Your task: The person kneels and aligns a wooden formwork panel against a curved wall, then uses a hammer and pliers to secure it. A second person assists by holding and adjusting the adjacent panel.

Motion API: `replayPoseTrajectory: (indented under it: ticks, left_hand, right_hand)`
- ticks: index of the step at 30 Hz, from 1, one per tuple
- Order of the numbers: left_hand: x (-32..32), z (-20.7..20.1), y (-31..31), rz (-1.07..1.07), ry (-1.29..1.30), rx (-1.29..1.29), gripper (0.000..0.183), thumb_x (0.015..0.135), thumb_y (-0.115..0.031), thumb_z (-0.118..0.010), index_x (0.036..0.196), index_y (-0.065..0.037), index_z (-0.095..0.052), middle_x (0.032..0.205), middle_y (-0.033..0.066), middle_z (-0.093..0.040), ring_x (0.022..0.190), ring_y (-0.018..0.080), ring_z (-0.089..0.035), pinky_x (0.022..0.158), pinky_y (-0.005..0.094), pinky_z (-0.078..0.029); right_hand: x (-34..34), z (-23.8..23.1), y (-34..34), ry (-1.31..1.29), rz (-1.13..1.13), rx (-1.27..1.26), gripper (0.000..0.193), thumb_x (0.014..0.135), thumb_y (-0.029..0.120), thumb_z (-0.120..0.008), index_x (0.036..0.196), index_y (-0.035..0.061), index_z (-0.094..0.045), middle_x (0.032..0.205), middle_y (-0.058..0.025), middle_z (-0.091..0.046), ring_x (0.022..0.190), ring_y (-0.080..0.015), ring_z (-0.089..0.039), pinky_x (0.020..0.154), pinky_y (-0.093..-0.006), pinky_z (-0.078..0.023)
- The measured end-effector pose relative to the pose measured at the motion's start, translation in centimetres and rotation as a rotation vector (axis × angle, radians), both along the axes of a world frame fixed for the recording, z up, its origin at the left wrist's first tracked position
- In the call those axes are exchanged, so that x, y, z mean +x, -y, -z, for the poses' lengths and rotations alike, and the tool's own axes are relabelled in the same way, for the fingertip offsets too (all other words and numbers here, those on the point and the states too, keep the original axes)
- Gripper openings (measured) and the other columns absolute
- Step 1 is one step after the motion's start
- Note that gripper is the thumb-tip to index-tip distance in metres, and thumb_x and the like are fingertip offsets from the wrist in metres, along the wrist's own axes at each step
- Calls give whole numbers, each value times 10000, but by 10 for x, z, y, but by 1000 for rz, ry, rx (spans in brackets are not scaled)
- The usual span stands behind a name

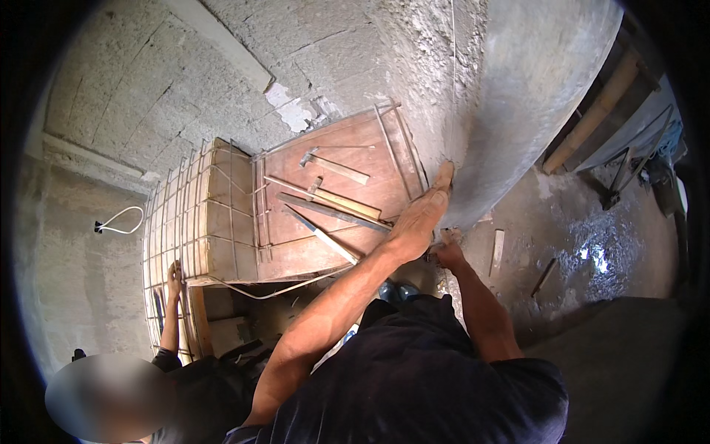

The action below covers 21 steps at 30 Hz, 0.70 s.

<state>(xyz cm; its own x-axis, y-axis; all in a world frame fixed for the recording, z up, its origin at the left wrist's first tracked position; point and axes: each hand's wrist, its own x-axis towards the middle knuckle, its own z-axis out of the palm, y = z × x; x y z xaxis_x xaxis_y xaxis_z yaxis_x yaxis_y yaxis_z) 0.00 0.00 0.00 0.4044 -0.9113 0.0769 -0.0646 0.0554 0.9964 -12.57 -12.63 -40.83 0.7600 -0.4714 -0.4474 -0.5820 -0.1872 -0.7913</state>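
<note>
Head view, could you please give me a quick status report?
Left hand at the concrete edge, grip unclear. Right hand lower in picture, grip unclear. Hammers on the reddish board, left of both hands. Nothing clearly blocking either hand.

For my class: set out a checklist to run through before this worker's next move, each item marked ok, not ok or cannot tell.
1. Left hand gripping the thin line that comes down toward it: cannot tell; the fingertips are too unclear.
2. Right hand holding something: cannot tell; the detail is too small.
3. Claw hammer and second hammer lying on the reddish board: ok.
4. Co-worker's hand away from the wire mesh: not ok; it is at the mesh.
5. Floor free of loose pieces: not ok; a pale strip and a dark strip lie there.
</note>
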Motion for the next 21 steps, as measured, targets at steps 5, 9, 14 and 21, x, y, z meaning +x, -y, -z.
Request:
replayPoseTrajectory:
  ticks: [5,9,14,21]
  left_hand:
    - [6,-8,-9,-37,24,55,970,1121,-705,-393,1730,33,-234,1795,192,-293,1597,345,-389,1241,470,-397]
    - [7,10,-23,-127,-79,28,917,1117,-689,-447,1722,-13,-314,1716,201,-429,1458,313,-553,1197,440,-446]
    - [6,91,-71,-203,-129,234,735,1139,-529,-566,1652,-12,-466,1557,157,-615,1375,243,-620,1147,391,-492]
    - [-31,265,-232,-100,304,903,490,1109,-489,-530,1154,-39,-718,1054,320,-716,1048,522,-699,901,572,-534]
  right_hand:
    - [1,-23,-5,-112,125,416,640,939,324,-722,1538,139,-593,1160,-266,-791,1062,-365,-788,976,-490,-611]
    - [-8,-9,-12,104,-17,134,636,936,259,-711,1551,156,-587,1027,-235,-800,866,-315,-800,823,-456,-643]
    - [-21,-14,-17,-35,15,221,662,941,189,-686,1585,159,-535,941,-172,-755,731,-264,-742,669,-435,-607]
    - [-30,25,-13,193,76,378,773,958,146,-672,1690,228,-440,912,-123,-756,719,-214,-719,686,-384,-604]
